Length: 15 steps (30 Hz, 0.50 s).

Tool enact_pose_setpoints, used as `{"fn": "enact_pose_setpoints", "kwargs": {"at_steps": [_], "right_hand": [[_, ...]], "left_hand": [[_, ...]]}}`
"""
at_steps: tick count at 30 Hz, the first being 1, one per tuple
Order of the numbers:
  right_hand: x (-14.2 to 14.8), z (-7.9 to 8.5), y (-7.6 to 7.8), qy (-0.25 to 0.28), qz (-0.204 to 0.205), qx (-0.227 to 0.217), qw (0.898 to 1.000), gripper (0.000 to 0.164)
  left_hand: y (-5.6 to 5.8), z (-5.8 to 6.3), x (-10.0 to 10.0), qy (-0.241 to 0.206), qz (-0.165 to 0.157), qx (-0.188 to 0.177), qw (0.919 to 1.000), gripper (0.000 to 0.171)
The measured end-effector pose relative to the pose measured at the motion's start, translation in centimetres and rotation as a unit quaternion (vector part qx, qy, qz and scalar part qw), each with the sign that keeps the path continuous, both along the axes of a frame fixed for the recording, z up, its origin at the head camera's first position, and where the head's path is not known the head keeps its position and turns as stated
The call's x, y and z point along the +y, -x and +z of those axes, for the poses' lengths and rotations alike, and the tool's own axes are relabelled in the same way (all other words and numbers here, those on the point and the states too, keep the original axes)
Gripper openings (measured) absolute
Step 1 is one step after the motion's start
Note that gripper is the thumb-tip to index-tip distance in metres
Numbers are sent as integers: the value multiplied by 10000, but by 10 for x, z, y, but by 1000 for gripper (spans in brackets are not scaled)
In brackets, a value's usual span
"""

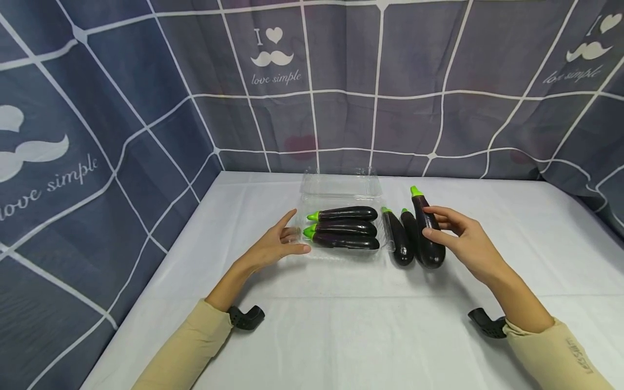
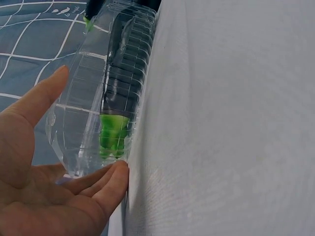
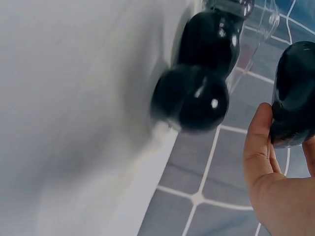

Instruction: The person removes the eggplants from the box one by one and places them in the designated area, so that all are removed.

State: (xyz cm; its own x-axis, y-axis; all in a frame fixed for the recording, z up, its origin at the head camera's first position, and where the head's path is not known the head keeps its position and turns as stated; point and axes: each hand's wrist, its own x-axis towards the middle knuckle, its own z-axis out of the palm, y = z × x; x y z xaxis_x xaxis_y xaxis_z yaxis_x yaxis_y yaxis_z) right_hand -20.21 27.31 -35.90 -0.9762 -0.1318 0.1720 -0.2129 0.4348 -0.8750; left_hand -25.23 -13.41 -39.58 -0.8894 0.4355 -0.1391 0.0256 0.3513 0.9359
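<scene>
My right hand (image 1: 463,241) holds a dark, glossy eggplant (image 1: 430,244) with a green cap between thumb and fingers. In the right wrist view this eggplant (image 3: 295,88) is raised apart from the others. Below it lie two more eggplants, one (image 1: 401,241) against the container's right side and another (image 1: 410,223) partly hidden. Three eggplants (image 1: 345,227) lie crosswise in a clear plastic clamshell container (image 1: 341,189), green caps to the left. With thumb spread, my left hand (image 1: 275,244) has its fingertips at the container's left end, near a green cap (image 2: 113,135).
The container's lid (image 1: 341,181) stands folded back toward the rear. A white cloth (image 1: 341,336) covers the table. Behind and to the left hangs a grey-blue curtain (image 1: 341,124) with white lines. Each wrist carries a black mount (image 1: 247,318).
</scene>
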Motion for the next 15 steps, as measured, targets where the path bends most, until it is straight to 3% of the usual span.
{"fn": "enact_pose_setpoints", "kwargs": {"at_steps": [7, 15], "right_hand": [[25, -6, -3, 14, -140, -223, 9997, 49], [43, -17, -3, 286, 362, -413, 9981, 46]], "left_hand": [[0, -1, 1, -57, 20, -42, 10000, 105], [0, -1, -1, -6, 65, -19, 10000, 106]]}}
